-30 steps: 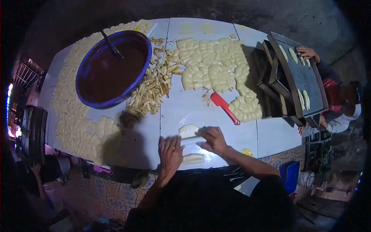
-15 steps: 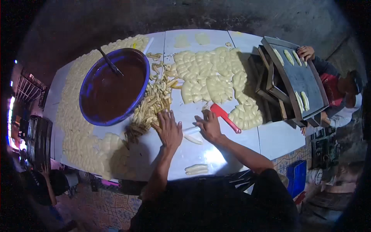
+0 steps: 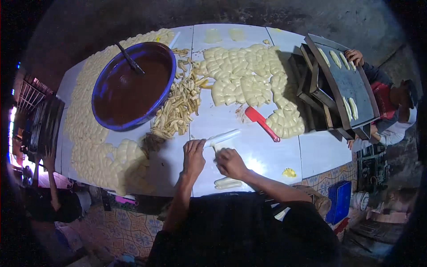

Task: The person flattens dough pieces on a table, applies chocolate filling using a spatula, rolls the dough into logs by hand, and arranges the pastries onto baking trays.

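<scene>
My left hand (image 3: 194, 156) is closed, its curled fingers at the left end of a thin white rolling pin (image 3: 223, 137). The pin lies slantwise on the white tabletop. Just right of it, my right hand (image 3: 231, 163) is closed with bent fingers on a small flattened piece of dough (image 3: 219, 146), mostly hidden by the fingers. Two or so finished dough rolls (image 3: 227, 183) rest near the table's front edge, below my right hand. Beyond my hands is a red-handled tool (image 3: 262, 123), touching a patch of portioned dough lumps (image 3: 284, 123).
A blue basin (image 3: 171, 82) of brown filling with a dark utensil stands left, beside sliced banana-like strips (image 3: 178, 107). Dough lumps (image 3: 86, 133) cover the left side. Stacked trays (image 3: 360, 89) stand right, with a co-worker's hand (image 3: 354, 57) on top. A yellow smear (image 3: 289, 172) lies front right.
My hands have gone from spread over the rolling pin to curled. The pin has shifted forward and tilted; my right hand has drawn back toward me onto the dough. The whole view has shifted slightly.
</scene>
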Action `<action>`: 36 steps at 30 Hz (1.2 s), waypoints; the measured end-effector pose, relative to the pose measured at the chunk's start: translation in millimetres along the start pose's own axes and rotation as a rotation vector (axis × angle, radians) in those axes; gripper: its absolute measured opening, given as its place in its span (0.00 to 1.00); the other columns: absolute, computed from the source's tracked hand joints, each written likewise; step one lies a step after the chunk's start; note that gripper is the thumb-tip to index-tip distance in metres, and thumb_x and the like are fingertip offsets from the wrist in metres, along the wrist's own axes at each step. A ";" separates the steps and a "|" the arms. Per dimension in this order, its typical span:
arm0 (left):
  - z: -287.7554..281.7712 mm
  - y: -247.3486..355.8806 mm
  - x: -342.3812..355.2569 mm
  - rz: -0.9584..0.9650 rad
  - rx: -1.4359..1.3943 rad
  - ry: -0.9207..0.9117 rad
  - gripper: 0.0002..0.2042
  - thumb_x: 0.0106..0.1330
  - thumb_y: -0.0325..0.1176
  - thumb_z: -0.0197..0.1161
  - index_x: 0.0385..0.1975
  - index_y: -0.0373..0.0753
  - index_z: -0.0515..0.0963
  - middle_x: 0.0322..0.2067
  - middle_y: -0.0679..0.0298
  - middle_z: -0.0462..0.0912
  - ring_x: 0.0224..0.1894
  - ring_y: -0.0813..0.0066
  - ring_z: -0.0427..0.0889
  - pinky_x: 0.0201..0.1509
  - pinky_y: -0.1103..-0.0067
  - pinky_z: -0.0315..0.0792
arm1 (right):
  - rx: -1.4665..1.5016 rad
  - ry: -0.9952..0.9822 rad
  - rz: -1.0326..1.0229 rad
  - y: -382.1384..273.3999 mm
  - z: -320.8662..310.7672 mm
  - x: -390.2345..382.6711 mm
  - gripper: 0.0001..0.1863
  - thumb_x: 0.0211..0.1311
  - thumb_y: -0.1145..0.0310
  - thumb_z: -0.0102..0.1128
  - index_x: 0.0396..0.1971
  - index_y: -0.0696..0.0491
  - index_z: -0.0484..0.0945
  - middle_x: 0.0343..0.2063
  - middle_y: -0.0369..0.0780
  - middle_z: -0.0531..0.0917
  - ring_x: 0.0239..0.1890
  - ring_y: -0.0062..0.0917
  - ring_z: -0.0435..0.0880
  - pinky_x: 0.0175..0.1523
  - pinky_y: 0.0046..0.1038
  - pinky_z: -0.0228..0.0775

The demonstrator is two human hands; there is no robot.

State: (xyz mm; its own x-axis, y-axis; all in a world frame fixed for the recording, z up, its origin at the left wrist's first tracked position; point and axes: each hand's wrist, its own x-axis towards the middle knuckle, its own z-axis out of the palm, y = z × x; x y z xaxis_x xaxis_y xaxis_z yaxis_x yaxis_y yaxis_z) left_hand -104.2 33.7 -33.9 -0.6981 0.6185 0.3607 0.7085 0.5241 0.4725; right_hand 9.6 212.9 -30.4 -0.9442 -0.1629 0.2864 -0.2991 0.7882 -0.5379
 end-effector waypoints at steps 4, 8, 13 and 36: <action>6.4 4.8 -5.5 -0.035 -0.063 0.092 0.22 0.54 0.16 0.61 0.51 0.35 0.78 0.45 0.58 0.80 0.53 0.57 0.76 0.63 0.62 0.64 | 0.162 0.185 0.089 -10.1 -14.1 -5.9 0.12 0.55 0.71 0.65 0.40 0.56 0.83 0.43 0.47 0.83 0.47 0.44 0.81 0.50 0.43 0.76; 9.7 7.2 -1.5 -0.059 -0.050 0.098 0.20 0.55 0.16 0.61 0.49 0.34 0.78 0.45 0.55 0.80 0.53 0.54 0.76 0.63 0.61 0.64 | 0.113 0.321 0.294 -20.4 6.6 17.2 0.15 0.57 0.70 0.66 0.45 0.58 0.83 0.47 0.51 0.82 0.50 0.46 0.80 0.54 0.43 0.74; 6.9 4.4 -4.7 0.002 -0.068 0.114 0.18 0.58 0.17 0.60 0.51 0.32 0.78 0.45 0.52 0.79 0.52 0.51 0.75 0.62 0.59 0.66 | -0.072 0.129 0.051 -29.5 21.0 1.3 0.15 0.55 0.69 0.66 0.42 0.57 0.84 0.52 0.50 0.81 0.55 0.44 0.79 0.58 0.44 0.72; -3.3 9.2 -18.1 0.056 0.171 0.041 0.22 0.55 0.18 0.58 0.51 0.36 0.78 0.46 0.57 0.78 0.53 0.57 0.75 0.64 0.61 0.66 | -0.122 0.191 0.123 42.8 -36.5 -4.0 0.19 0.57 0.75 0.67 0.51 0.57 0.79 0.48 0.46 0.79 0.52 0.44 0.77 0.53 0.42 0.75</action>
State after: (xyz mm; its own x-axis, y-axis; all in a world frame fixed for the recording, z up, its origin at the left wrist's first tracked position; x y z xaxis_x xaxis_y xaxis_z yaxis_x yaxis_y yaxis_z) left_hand -85.3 25.4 -33.4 -0.6584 0.6271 0.4162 0.7510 0.5837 0.3087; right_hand 5.6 269.0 -25.6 -0.9257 0.0449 0.3756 -0.1536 0.8629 -0.4815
